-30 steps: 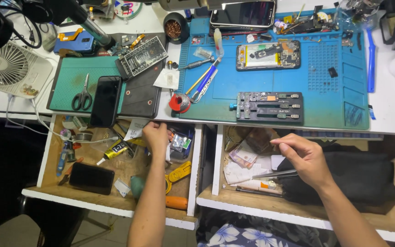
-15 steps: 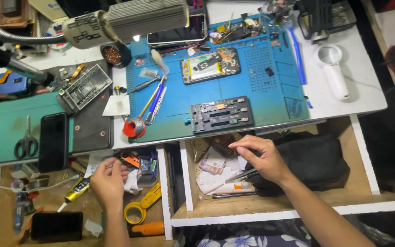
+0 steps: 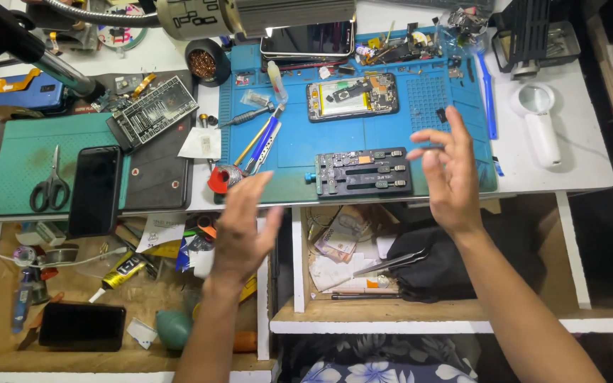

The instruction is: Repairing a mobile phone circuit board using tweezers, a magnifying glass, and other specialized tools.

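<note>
Ribbed blue rubber mat (image 3: 299,145), slotted metal jig (image 3: 361,171), bare open hands.

Dark screen (image 3: 95,190): black phone, rectangular, left of frame, on green mat.
Second screen (image 3: 308,39): black, glossy, top centre.
Third screen (image 3: 82,326): black, lower-left drawer.
Glue tube (image 3: 123,270): yellow-black label, left drawer.

Both hands hover empty, fingers spread: left hand (image 3: 241,223) over the open drawer (image 3: 72,284), right hand (image 3: 448,174) beside the black jig (image 3: 363,171) on the blue mat (image 3: 299,142).
</note>
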